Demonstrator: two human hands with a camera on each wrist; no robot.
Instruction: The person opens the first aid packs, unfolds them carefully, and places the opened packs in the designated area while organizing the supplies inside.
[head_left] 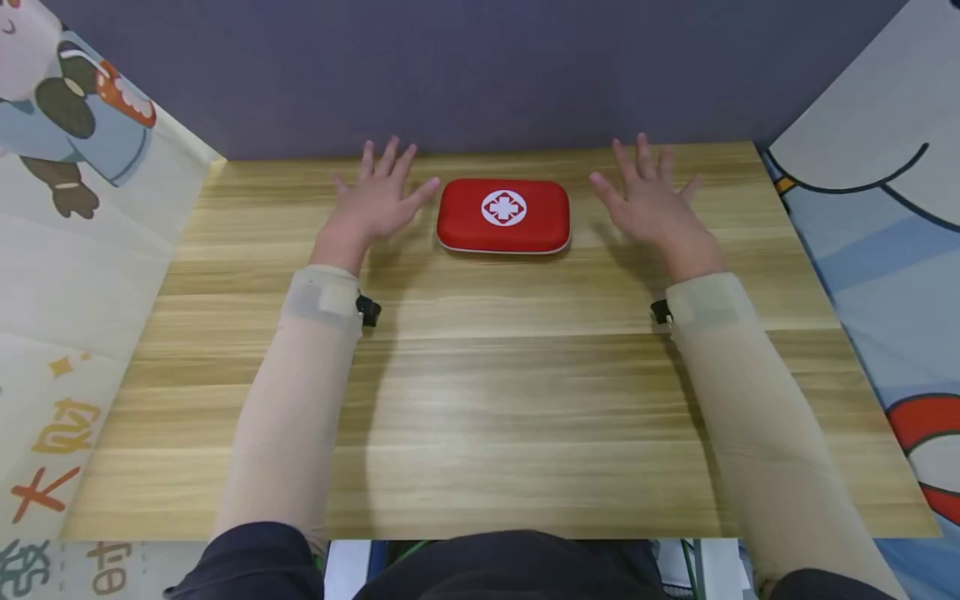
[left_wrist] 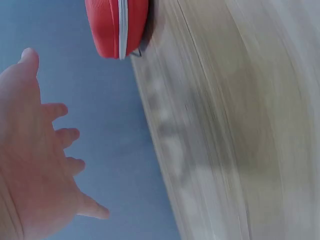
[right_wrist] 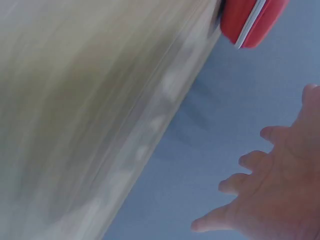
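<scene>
A red zippered first-aid case (head_left: pixel 471 218) with a white round emblem lies flat towards the back of the wooden table, its zip closed. To its left, my left hand (head_left: pixel 375 204) is spread with fingers apart, the thumb tip close to the case's left end. On the other side my right hand (head_left: pixel 654 202) is also spread, a short gap away from the case. Neither hand holds anything. In the left wrist view, one end of the case (left_wrist: pixel 107 27) shows beyond the thumb; the right wrist view shows the other end of the case (right_wrist: pixel 250 22).
The wooden table (head_left: pixel 480 400) ends at a dark blue-grey panel (head_left: pixel 480 75) at the back. Printed walls stand at the left (head_left: pixel 82 275) and right (head_left: pixel 885 250). Small black wrist devices (head_left: pixel 368 311) sit on the inner side of both forearms.
</scene>
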